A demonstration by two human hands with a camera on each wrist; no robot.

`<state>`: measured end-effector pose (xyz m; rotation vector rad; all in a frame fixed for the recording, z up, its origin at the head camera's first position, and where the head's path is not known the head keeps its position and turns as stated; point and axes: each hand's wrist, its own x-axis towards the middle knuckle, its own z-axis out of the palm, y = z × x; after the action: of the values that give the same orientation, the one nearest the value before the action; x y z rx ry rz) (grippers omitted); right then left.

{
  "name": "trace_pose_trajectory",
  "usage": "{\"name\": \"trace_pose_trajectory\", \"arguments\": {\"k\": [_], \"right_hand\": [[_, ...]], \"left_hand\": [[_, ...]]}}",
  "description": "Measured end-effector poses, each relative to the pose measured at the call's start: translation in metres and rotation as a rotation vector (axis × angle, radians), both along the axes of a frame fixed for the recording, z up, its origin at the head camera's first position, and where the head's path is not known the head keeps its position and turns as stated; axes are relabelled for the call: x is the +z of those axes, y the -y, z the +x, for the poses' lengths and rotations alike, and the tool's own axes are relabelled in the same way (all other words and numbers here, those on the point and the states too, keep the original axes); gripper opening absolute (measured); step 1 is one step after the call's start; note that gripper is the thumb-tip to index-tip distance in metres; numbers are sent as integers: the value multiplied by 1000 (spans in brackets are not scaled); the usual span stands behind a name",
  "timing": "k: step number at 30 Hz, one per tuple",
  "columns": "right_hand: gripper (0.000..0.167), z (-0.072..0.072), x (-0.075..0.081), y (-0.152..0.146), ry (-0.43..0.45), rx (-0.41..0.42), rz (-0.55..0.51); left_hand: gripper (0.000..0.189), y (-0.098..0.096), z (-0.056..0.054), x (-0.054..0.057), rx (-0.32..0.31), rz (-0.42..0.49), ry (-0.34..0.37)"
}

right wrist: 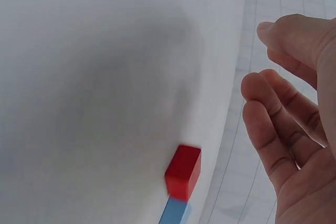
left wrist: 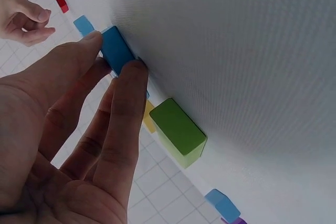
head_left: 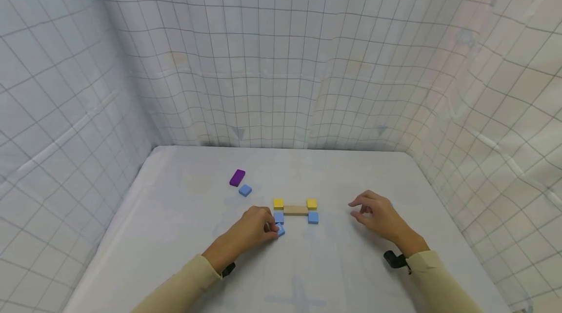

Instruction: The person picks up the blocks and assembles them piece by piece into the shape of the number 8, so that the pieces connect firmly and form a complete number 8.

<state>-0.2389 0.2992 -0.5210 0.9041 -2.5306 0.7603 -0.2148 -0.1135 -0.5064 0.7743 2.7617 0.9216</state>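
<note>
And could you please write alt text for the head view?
A person's left hand pinches a small blue square block at a white table, near a tan rectangular bar between two yellow square blocks. The empty right hand hovers at right; a purple rectangular block and another blue block lie farther back, left.

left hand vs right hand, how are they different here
The left hand pinches a blue block, while the right hand holds nothing. The left hand is close to the tan block; the right hand is farther from it. Both are bare, with pale sleeves above the wrists.
</note>
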Motion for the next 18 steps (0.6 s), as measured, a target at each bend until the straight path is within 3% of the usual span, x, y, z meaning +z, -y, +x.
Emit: {"name": "trace_pose_trajectory", "arguments": {"k": [12,18], "right_hand": [[36,7,-1,-45,-71,-151,2],[29,9,-2,-54,4,-216,24]], "left_hand": [[8,-3,0,1,10,-21,25],[8,-3,0,2,24,-30,36]]}}
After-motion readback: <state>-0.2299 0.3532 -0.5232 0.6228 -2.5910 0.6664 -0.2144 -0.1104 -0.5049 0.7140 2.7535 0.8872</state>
